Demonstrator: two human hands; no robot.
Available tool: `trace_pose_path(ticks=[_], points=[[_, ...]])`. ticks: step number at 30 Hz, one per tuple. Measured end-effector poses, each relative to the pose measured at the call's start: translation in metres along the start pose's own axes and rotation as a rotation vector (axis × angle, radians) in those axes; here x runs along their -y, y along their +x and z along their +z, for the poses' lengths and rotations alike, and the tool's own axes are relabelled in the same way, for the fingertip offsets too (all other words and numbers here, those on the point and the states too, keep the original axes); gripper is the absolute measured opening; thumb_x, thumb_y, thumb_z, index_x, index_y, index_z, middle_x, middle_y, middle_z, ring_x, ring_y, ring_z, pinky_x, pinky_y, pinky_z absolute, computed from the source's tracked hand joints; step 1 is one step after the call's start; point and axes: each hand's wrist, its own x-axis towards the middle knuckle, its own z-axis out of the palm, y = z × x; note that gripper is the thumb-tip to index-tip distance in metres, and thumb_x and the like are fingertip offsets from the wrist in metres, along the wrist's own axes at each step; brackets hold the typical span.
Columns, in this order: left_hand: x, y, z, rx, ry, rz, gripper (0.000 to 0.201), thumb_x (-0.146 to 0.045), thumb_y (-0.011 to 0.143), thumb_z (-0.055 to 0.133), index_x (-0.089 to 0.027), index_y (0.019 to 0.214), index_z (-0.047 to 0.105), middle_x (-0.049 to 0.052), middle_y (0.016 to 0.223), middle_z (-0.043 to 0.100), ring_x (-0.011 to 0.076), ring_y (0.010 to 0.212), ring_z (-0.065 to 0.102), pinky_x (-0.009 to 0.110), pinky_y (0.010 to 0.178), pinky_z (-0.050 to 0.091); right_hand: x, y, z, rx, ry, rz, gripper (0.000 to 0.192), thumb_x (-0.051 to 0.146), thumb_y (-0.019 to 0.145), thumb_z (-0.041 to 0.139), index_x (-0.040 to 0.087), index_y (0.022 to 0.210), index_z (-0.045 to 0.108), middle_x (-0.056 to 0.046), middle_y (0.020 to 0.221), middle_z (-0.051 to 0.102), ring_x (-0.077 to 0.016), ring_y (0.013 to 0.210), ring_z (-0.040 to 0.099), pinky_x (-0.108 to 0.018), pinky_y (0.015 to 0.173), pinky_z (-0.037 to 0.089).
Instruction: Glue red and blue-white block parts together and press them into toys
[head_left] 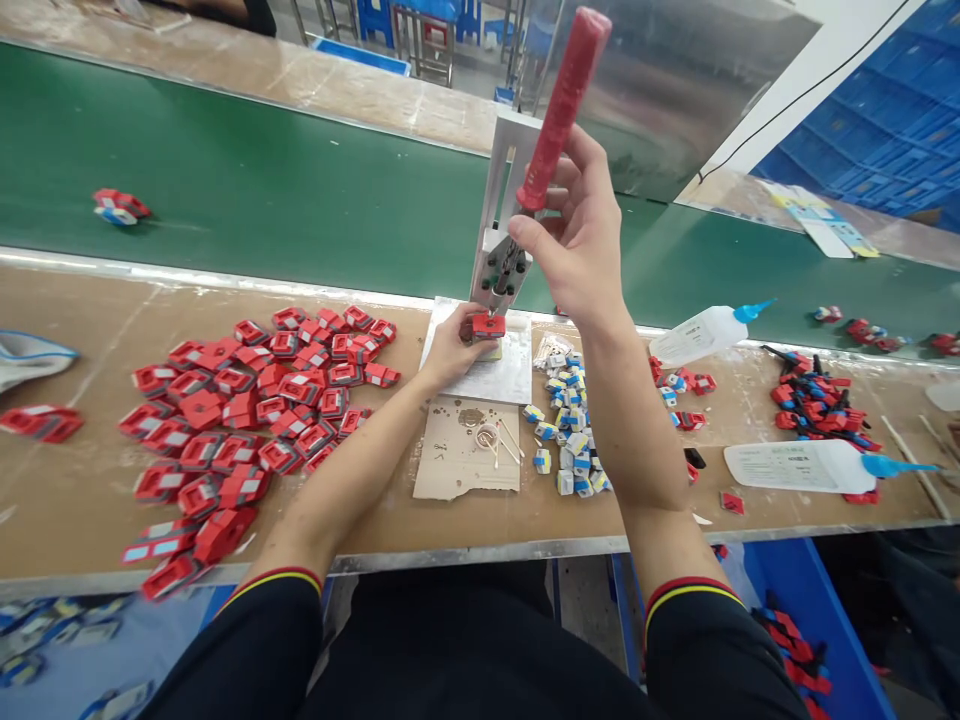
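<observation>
Workbench (90,500), red part (488,325) in left grip (457,345)

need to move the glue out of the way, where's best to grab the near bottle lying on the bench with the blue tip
Take the near glue bottle round its wide white body, mid-length, coming down from above. It lies flat on the bench with its thin blue nozzle pointing right, too slim for a steady grip. Red and blue parts crowd its far side, so the top is the open way in.
</observation>
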Motion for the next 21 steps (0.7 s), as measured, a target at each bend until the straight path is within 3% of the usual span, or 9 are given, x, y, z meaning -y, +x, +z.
trace_pose_path(ticks=[7,15,18,21], points=[[0.003,-0.002,0.000,-0.018,0.026,0.045,0.047,-0.018,0.066,0.088,-0.022,0.108,0.068,0.006,0.101,0.080,0.0235,0.093,0.077,0.040,0.088,0.063,0.026,-0.047,-0.002,0.121,-0.086,-0.086,0.030,0.036,0.097,0.068,0.036,0.127,0.066,-0.005,0.121,0.069,-0.0254,0.114,0.067,-0.047,0.092,0.066],[0.009,-0.004,-0.002,0.014,0.097,0.115,0.049,-0.025,0.074,0.082,-0.019,0.120,0.069,0.006,0.105,0.078,0.0183,0.087,0.073,0.033,0.084,0.059,0.013,-0.073,0.001,0.084,-0.096,-0.159,0.025,0.028,0.098,0.062,0.038,0.119,0.069,-0.004,0.121,0.070,-0.0287,0.126,0.066,-0.060,0.113,0.056],[0.010,-0.004,-0.003,0.033,0.093,0.121,0.051,-0.026,0.075,0.082,-0.018,0.124,0.069,0.007,0.108,0.078,0.0186,0.089,0.074,0.033,0.085,0.060,0.016,-0.091,0.008,-0.014,-0.007,-0.064,0.023,0.035,0.102,0.057,0.038,0.123,0.064,-0.005,0.134,0.066,-0.0279,0.137,0.062,-0.057,0.114,0.056],[0.010,-0.004,-0.002,0.030,0.087,0.111,0.050,-0.026,0.075,0.082,-0.020,0.123,0.069,0.008,0.111,0.080,0.0210,0.095,0.076,0.037,0.091,0.061,0.026,-0.111,0.018,-0.022,0.223,0.170,0.028,0.051,0.104,0.052,0.033,0.126,0.052,-0.009,0.131,0.067,-0.0259,0.127,0.070,-0.048,0.099,0.065]])
